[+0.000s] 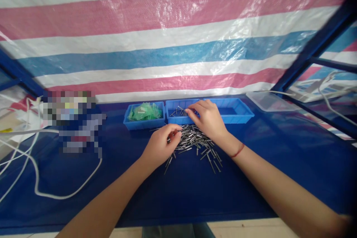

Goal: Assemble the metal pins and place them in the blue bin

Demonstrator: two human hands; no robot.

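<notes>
A heap of small metal pins (195,143) lies on the blue table (178,189). At the heap's left edge my left hand (160,145) is curled, its fingertips pinching pins. My right hand (208,119) reaches over the far side of the heap to the front wall of the middle blue tray (178,113), fingers bent and pressed together at the tray's rim. That tray holds a few pins. A red string circles my right wrist.
A blue tray with green bits (144,114) stands on the left and another blue tray (234,111) on the right. A clear plastic tray (269,101) sits at the far right. White cables (50,193) loop on the left. A striped tarp (167,44) hangs behind.
</notes>
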